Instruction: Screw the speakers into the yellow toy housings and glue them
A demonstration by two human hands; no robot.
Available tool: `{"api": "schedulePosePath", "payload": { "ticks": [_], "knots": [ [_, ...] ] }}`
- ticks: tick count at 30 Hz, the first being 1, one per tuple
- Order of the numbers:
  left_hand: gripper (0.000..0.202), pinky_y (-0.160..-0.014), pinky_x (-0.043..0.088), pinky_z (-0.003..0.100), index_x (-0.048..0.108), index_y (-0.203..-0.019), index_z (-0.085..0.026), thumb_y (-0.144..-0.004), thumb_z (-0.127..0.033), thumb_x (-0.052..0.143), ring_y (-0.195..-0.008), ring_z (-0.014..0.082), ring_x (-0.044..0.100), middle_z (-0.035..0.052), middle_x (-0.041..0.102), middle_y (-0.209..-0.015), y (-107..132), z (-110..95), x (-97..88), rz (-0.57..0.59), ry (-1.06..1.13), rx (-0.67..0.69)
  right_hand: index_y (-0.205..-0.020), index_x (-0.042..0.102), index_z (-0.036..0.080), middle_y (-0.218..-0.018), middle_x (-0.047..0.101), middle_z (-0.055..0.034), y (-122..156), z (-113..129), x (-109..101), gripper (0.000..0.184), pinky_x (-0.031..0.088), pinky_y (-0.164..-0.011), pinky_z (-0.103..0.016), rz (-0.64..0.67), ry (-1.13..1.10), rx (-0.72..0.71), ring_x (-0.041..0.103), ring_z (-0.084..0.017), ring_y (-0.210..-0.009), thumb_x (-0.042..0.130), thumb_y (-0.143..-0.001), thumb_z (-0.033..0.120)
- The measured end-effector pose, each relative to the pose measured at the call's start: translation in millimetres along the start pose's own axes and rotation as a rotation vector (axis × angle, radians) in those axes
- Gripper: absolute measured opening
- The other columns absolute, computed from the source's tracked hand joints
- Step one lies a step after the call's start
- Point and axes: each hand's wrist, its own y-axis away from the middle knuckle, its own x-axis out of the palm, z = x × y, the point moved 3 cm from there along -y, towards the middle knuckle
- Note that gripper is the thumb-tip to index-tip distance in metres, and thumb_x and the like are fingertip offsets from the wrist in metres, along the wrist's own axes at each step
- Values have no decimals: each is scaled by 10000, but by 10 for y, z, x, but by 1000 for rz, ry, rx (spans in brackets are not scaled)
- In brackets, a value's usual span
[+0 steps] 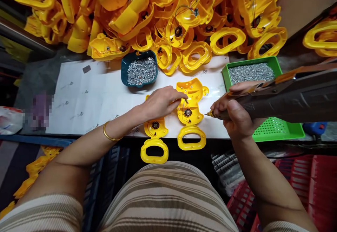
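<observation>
My left hand (164, 101) reaches over a yellow plastic shell (195, 102). Its fingers are closed in a pinch at the wires and small part inside the shell; whatever lies between the fingertips is too small to make out. A round dark speaker (187, 113) sits in the shell's lower half, and an oval yellow handle ring extends below. To the right, my right hand (237, 117) is wrapped around an electric screwdriver (279, 100), its thin bit pointing left, close to the shell's edge. Under my left forearm lies a second yellow shell (155, 128), partly hidden.
A dark teal bin (124, 71) and a green bin (225, 72) hold many small screws. Behind them rises a heap of yellow shells (131, 10). A green perforated tray (289, 133) lies beneath the screwdriver. Red crates (300, 182) stand below at right.
</observation>
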Motion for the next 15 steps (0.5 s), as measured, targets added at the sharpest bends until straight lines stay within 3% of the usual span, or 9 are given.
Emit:
{"api": "schedulePosePath", "payload": {
  "ticks": [3,5,8,10,15],
  "knots": [
    [372,-732,483,282,724,-1079,-187,-868,-127,424,-835,165,618,65,693,-928,-32,-33,-42,-107,-10,-33,-948,635,242,-555,535,57,-32,28,-12,272,453,-413,-279,-12,-40,6,510,-127,-406,768,-764,393],
    [364,-697,462,270,709,-1136,-208,-890,-199,442,-777,153,616,42,690,-905,-91,-72,-83,-90,0,-92,-937,637,234,-552,528,61,-51,44,-17,244,444,-404,-266,-17,-66,-18,509,-120,-406,764,-771,360],
    [408,-679,436,288,653,-1256,-272,-887,-380,513,-808,195,641,20,717,-931,-208,-163,-112,74,-80,-135,-915,639,228,-543,536,58,-76,65,-11,207,438,-397,-267,-29,-69,-43,513,-121,-403,760,-774,320],
    [435,-668,422,306,655,-1253,-284,-851,-414,554,-841,236,649,34,726,-963,-285,-223,-107,201,-163,-114,-906,636,230,-537,541,57,-91,74,-3,227,444,-403,-273,-38,-60,-40,511,-123,-397,772,-759,339],
    [200,-550,334,285,754,-891,-229,-780,-268,593,-693,206,628,55,712,-800,-409,-262,-54,437,-268,-3,-891,629,256,-512,546,66,-113,87,-9,246,470,-428,-306,-63,-17,-50,482,-130,-376,780,-736,373]
  ]
}}
